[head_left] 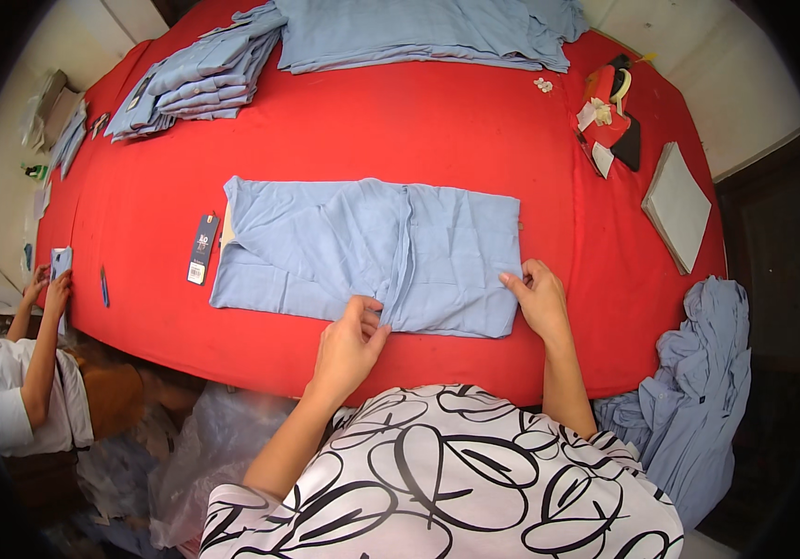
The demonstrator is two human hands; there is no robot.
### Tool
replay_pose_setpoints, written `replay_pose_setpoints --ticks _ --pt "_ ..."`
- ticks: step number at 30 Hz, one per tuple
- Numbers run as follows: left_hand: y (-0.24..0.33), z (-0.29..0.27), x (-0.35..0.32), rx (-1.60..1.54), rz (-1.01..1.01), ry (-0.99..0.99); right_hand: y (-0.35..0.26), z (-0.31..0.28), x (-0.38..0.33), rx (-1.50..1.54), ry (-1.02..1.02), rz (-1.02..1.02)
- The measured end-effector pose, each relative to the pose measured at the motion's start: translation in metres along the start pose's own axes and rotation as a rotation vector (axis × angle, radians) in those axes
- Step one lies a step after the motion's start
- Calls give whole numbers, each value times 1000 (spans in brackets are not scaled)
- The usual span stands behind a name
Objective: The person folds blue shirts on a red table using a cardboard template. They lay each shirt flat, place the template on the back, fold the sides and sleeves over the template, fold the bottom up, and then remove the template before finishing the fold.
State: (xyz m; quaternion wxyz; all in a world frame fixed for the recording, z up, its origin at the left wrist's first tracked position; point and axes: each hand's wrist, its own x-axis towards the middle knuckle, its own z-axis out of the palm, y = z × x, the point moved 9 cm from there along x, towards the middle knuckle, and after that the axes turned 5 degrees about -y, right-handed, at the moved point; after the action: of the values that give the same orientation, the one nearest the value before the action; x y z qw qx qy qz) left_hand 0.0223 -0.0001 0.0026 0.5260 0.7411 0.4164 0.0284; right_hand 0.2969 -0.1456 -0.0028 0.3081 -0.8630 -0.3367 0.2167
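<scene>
"Head view: where is the blue garment lying?"

"It's lying flat in the middle of the red table, forming a rough rectangle, with a dark tag sitting just beside its left end"

"And what are the hands doing?"

"The left hand is touching the raised strip by the near edge, its fingers curling; the right hand is touching the right edge, thumb against the cloth. Whether either is pinching, I'm not managing to tell"

"How far is the folding getting?"

"Partway, I'm judging: it's looking longer than pieces in the folded stack, so more folding is probably remaining. Spread garments are also lying along the far edge"
</scene>
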Motion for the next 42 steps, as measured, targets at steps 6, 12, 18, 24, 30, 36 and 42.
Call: replay_pose_setpoints --ticks 6,12,18,24,30,36,42 --pt "90 22 -8 138 593 -12 3 14 4 442 -149 67" --pt "110 25 25 -111 415 -16 -103 30 -11 922 -418 -205" --pt "87 -61 33 -201 415 246 -152 41 -7 1524 -619 -373" --pt "-75 -244 50 249 -197 430 -105 76 -3 1099 -626 -84" --pt "-108 -245 55 463 -290 552 -71 103 -10 912 -677 63" --pt "-107 -234 47 550 -244 636 -73 105 0 927 -674 72" --pt "-116 -236 39 458 -219 650 -104 130 1 890 -783 61"
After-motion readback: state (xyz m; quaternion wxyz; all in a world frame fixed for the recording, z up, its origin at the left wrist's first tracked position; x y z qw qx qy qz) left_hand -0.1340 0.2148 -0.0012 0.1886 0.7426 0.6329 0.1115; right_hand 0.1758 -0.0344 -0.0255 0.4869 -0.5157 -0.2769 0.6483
